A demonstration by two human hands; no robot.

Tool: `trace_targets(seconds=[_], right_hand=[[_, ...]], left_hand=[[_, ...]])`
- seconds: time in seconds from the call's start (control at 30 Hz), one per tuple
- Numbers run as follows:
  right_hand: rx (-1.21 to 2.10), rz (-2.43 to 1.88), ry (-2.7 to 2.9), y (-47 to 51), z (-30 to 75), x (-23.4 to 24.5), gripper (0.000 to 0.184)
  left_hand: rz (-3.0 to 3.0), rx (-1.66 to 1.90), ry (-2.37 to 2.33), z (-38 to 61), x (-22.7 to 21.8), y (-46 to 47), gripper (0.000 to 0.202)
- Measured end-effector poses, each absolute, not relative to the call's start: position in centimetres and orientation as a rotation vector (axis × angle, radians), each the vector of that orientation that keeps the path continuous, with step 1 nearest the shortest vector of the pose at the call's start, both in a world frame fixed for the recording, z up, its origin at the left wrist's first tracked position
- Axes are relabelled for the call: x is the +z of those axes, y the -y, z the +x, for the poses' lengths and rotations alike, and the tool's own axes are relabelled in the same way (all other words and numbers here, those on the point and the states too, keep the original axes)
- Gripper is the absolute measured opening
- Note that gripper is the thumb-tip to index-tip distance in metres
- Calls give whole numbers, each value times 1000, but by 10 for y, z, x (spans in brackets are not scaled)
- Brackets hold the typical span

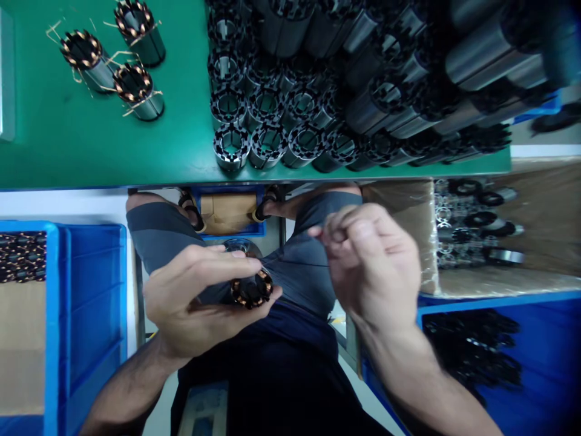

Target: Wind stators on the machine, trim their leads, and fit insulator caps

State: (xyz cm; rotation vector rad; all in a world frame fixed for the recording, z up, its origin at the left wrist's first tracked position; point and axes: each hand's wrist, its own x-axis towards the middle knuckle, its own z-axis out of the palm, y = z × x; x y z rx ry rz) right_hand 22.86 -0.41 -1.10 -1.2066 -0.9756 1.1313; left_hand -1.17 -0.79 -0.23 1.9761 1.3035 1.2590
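Note:
My left hand [200,297] is wrapped round a wound stator [251,289], a dark metal cylinder with copper coils at its end, held over my lap. My right hand [370,260] is closed in a pinch just to the right of it, about level with the stator; a thin dark wire [299,264] seems to run from the pinch towards the stator. Three other wound stators [136,91] with loose copper wire ends stand on the green bench top [91,139] at the upper left.
Several bare black stator cores [267,142] stand and lie in a heap across the bench's middle and right. Blue bins [86,315] sit at my left and lower right [544,363]. A cardboard box [535,242] at right holds more cores.

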Motion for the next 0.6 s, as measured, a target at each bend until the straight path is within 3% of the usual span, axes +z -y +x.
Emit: trace_targets(seconds=[0.13, 0.23, 0.43, 0.6], right_hand=[[1064, -1212, 1236, 16, 226, -9, 9], [1057, -1123, 1460, 22, 220, -7, 26], [914, -1099, 1591, 15, 225, -4, 16], [1004, -1190, 1358, 19, 216, 0, 6]], left_hand=[[1881, 1259, -1408, -8, 3, 6, 39], [1873, 1230, -1382, -6, 1, 4, 33], [1920, 1199, -1289, -1, -6, 5, 45], [1946, 1161, -1201, 7, -7, 5, 27]])
